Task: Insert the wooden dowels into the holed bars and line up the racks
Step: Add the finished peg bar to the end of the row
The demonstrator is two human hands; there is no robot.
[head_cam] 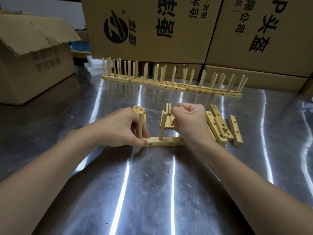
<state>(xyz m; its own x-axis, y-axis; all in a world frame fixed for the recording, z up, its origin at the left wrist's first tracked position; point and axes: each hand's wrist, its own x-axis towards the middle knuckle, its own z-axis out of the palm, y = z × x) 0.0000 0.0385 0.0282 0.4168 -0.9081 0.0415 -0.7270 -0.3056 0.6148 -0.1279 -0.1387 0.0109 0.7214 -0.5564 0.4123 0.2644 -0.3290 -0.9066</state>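
Note:
A holed wooden bar point(165, 141) lies flat on the metal table in front of me. Two dowels stand in it: one point(140, 124) at its left end, one point(162, 128) near its middle, leaning slightly. My left hand point(122, 126) pinches the bar's left end beside the left dowel. My right hand point(189, 121) is a closed fist over the bar's right end; whether it hides a dowel I cannot tell. Loose dowels point(168, 121) lie behind the bar. Spare bars point(220, 126) are piled to the right. Finished racks point(171, 80) stand in a row at the back.
Large printed cardboard boxes point(152, 28) form a wall behind the racks. An open box point(32, 61) sits at the far left. Two more holed bars point(139, 110) lie behind my left hand. White foam pieces point(93, 67) lie at the back. The steel table point(152, 192) is shiny.

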